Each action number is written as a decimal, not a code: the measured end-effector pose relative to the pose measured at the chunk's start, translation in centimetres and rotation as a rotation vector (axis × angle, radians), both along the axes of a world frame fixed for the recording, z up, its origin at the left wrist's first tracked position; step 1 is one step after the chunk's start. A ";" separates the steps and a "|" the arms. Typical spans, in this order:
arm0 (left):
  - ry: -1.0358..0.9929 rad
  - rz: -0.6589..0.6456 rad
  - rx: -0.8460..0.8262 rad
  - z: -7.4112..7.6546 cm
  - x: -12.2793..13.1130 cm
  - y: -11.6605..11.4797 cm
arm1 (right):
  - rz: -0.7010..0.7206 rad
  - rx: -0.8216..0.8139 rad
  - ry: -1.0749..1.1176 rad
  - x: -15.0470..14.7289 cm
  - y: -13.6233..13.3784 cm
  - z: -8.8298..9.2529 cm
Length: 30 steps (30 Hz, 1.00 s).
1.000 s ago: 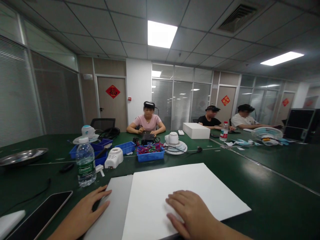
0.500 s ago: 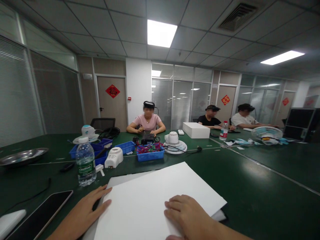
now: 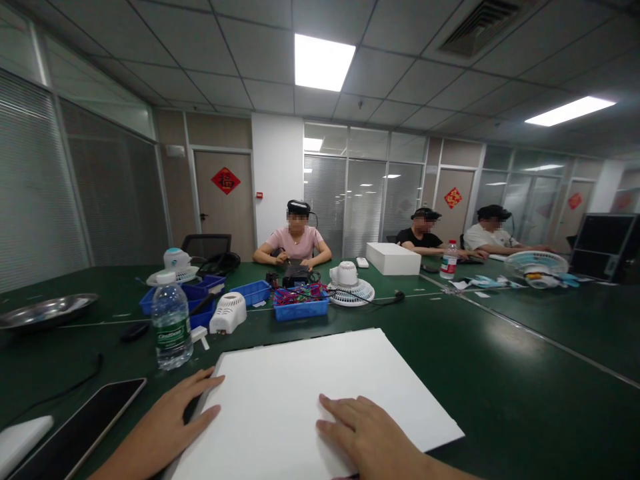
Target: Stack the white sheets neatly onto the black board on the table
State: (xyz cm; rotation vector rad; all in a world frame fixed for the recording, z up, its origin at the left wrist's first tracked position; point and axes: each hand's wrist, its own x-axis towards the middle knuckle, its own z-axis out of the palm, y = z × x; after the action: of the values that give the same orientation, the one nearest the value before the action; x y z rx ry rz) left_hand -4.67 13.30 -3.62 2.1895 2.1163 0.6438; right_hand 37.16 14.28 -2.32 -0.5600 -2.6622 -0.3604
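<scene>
A large white sheet of paper (image 3: 280, 380) lies in front of me, almost squarely over a flat thing whose thin edge shows at the left and along the back. My left hand (image 3: 175, 413) rests at the sheet's left edge, thumb and fingers spread apart, fingertips on the paper. Over the middle of the sheet, my right hand (image 3: 365, 427) lies with its fingers stretched out on the surface. Neither hand grips anything. What the underlying thing is stays hidden.
Left of the paper are a water bottle (image 3: 171, 327) and a phone (image 3: 85, 427). Beyond it stand a blue tray of wires (image 3: 300, 311), a white fan part (image 3: 229, 313), a small fan (image 3: 350, 287) and a white box (image 3: 393, 259). A person (image 3: 296, 243) sits opposite.
The sheet has turned and shifted to line up with the flat thing under it. My right hand has moved slightly left with its fingers more extended; my left hand has barely moved.
</scene>
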 end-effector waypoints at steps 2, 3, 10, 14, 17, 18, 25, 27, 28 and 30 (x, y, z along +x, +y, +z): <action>0.008 -0.005 0.012 -0.2 -0.3 0.1 | 0.011 -0.042 -0.011 0.0 -0.2 0.5; 0.007 -0.008 0.018 -0.3 -0.4 0.1 | 0.012 -0.052 -0.020 0.0 -0.3 0.6; -0.019 -0.029 0.046 -0.9 -1.1 0.5 | 0.008 -0.096 -0.136 -0.6 -0.8 1.8; -0.016 -0.017 0.029 -0.5 -0.7 0.3 | 0.017 -0.107 -0.090 -0.7 -0.8 1.6; -0.018 0.004 -0.002 -0.1 -0.3 0.1 | 0.032 -0.127 -0.050 -0.7 -0.6 1.4; -0.021 0.006 -0.011 0.0 -0.1 0.1 | 0.042 -0.138 -0.049 -0.7 -0.6 1.4; 0.033 -0.040 -0.036 0.1 0.7 0.0 | 0.033 -0.249 -0.003 -0.5 -0.6 1.8; 0.030 -0.047 -0.056 0.1 0.8 0.1 | -0.006 -0.237 0.077 -0.5 -0.5 1.4; 0.025 -0.048 -0.059 0.1 0.8 0.2 | -0.011 -0.210 0.117 -0.4 -0.5 1.2; 0.021 -0.046 -0.065 0.2 0.8 0.2 | 0.019 -0.123 0.167 -0.4 -0.5 1.0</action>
State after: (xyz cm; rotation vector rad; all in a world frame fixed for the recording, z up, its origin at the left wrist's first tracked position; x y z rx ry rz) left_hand -3.85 13.55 -3.45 2.2130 2.0594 0.5430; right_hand 36.78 13.79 -1.33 -0.5752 -2.5377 -0.1382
